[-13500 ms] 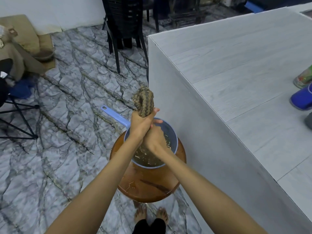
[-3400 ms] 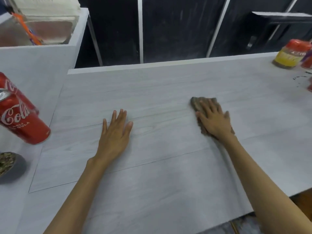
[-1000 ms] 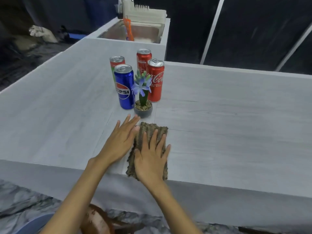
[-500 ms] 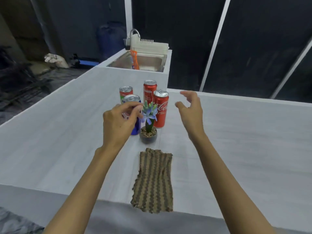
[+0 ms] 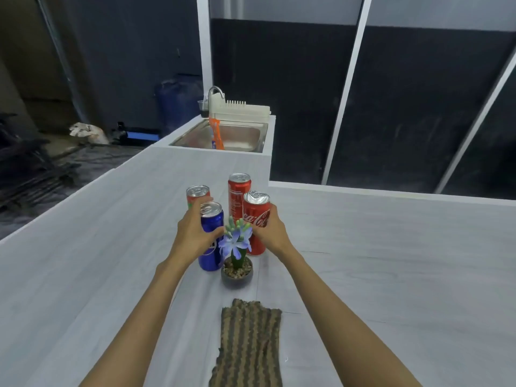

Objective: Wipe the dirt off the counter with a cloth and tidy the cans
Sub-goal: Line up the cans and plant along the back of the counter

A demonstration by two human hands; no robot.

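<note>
Landmark: the small potted flower (image 5: 236, 258), standing on the white desk (image 5: 391, 261).

Cans: four stand upright in a cluster directly behind the potted flower. The blue can (image 5: 211, 236) is just behind it to the left. The red Coca-Cola can (image 5: 256, 222) is just behind it to the right. A taller slim red can (image 5: 239, 194) stands further back, and a fourth can (image 5: 197, 194) with a red and green body stands behind the blue one.

Hands: the left hand (image 5: 192, 235) is wrapped around the mid-body of the blue can, fingers curled behind it and thumb across the front. The right hand (image 5: 269, 231) is closed against the right side of the Coca-Cola can. Both cans rest on the desk.

Cloth: the brown striped cloth (image 5: 248, 344) lies flat in front of the potted flower, toward the near desk edge, with no hand on it.

Writing: the script "Coca-Cola" is legible on the front red can. The blue can shows part of a round emblem only, the rest being covered by the hand. Small print on the slim can is unreadable.

Handling assessment: the cans have thin, smooth metal walls and probably dent under a hard squeeze. Whether they are full cannot be told, so the weight is unknown. A mid-body hold, as presently taken, appears sound. The flower sits close between both wrists and could be knocked over.
</note>
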